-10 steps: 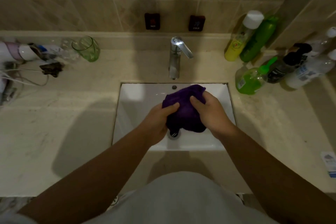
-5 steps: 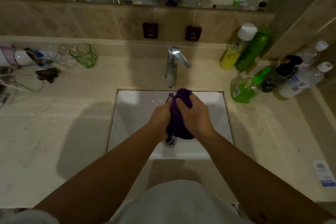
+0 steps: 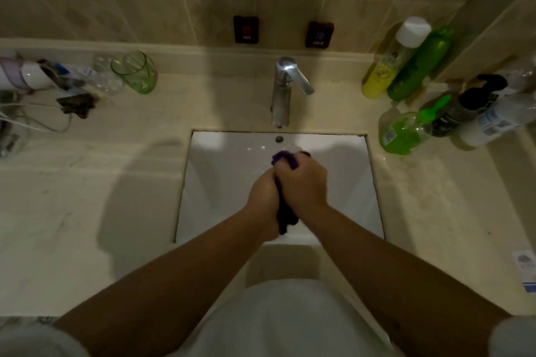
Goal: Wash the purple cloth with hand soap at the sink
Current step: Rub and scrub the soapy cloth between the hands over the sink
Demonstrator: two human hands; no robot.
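The purple cloth point(image 3: 285, 216) is bunched into a tight roll over the white sink basin point(image 3: 220, 171). My left hand point(image 3: 262, 197) and my right hand point(image 3: 304, 182) are pressed together and both grip it. A small tuft of the cloth sticks out above my right fingers and a dark end hangs below my palms; the rest is hidden between my hands. The green pump bottle of hand soap point(image 3: 404, 129) stands on the counter right of the basin. The chrome tap point(image 3: 285, 90) stands behind the basin; I see no water running.
Yellow point(image 3: 388, 66) and green point(image 3: 420, 64) bottles and several other bottles crowd the back right corner. A green glass point(image 3: 136, 71), a white cable point(image 3: 34, 122) and small clutter sit at the back left. Hot and cold plates are on the tiled wall.
The cloth has gone from a loose bundle spread between my hands to a tight roll. My hands have closed together around it and cover most of it.
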